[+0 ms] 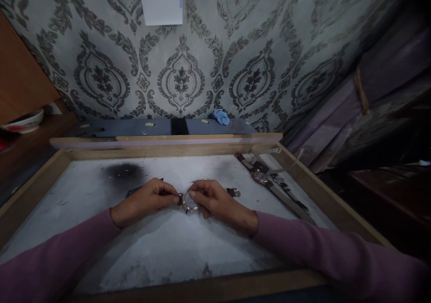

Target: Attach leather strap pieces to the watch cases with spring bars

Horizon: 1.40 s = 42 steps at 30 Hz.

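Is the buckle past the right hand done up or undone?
Undone, it seems: the buckle sits at the end of a strap beyond the right hand, with nothing visibly threaded through.

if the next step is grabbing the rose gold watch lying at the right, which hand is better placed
Probably the right hand: it is nearer that rose-gold wristwatch, with the left hand farther across. Both hands hold another wristwatch, though, so the right would need freeing first.

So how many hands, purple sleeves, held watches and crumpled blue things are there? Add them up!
Hands: 2, left hand and right hand
Purple sleeves: 2, left sleeve and right sleeve
Held watch: 1
Crumpled blue thing: 1
Total: 6
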{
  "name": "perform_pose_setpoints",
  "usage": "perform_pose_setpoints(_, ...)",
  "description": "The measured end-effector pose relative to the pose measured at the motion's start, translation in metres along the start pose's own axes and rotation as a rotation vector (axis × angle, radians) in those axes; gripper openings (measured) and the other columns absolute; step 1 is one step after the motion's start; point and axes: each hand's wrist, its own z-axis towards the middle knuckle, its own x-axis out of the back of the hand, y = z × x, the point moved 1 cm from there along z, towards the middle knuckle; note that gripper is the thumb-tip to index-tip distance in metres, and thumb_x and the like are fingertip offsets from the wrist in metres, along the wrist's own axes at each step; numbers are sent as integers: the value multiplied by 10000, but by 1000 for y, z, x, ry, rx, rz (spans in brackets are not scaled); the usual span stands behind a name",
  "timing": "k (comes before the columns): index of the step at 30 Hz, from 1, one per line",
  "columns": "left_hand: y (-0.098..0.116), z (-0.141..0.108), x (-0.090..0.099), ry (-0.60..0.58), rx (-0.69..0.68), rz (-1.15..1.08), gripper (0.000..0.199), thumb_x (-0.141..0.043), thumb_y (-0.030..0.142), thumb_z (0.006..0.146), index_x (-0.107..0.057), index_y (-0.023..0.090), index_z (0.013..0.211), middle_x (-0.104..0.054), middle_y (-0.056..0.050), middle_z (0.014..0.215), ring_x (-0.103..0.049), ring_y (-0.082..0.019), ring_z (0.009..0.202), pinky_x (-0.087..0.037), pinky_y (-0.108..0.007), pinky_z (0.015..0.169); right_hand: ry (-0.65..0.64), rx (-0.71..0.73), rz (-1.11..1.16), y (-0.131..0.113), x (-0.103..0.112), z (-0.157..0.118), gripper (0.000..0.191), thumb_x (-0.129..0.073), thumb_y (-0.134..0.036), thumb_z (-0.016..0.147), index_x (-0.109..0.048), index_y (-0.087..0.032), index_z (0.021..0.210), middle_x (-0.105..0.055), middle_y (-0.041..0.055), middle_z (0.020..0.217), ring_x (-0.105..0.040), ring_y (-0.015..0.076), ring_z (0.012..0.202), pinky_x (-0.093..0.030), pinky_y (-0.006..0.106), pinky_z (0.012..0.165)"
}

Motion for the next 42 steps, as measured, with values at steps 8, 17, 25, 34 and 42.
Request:
perform_pose_setpoints(8, 4, -1, 0, -3, 12, 5, 281, -615, 385, 719, -682, 113, 707, -373, 67, 482, -249, -76, 469, -175, -243, 465, 0, 26, -26, 0, 0, -1, 182, -541, -301, 837, -574, -135, 770, -496, -56, 485, -382, 52, 354, -275, 179, 365)
perform_pose_setpoints(17, -1, -1, 0, -16, 9, -13, 294, -618, 400, 713, -674, 111, 717, -444, 51, 532, -297, -80, 500, -203, -236, 486, 20, 33, -33, 4, 2, 0, 190, -528, -310, 842, -574, -134, 786, -472, -61, 473, -380, 53, 351, -273, 179, 363)
perform_pose_setpoints(25, 2, -2, 0, -14, 9, -22, 245, -611, 359, 712, -665, 121, 710, -449, 51, 539, -304, -84, 509, -209, -236, 488, 116, 126, -344, -5, 2, -8, 98, -508, -192, 851, -583, -153, 802, -574, -3, 624, -483, 88, 459, -353, 216, 448)
perform_pose_setpoints(34, 4, -2, -2, -15, 21, -22, 266, -608, 384, 719, -631, 120, 704, -397, 68, 521, -261, -76, 479, -180, -242, 467, 235, 287, -707, -12, 16, -6, 63, -562, -106, 825, -597, -157, 824, -603, 32, 812, -521, 126, 671, -375, 240, 603)
perform_pose_setpoints(42, 1, -2, -2, -7, 35, -22, 288, -601, 413, 735, -621, 127, 706, -382, 72, 503, -254, -77, 473, -175, -242, 464, 33, 241, -1121, -30, 42, 16, 90, -558, -81, 828, -594, -135, 890, -593, 79, 927, -516, 138, 706, -325, 258, 625)
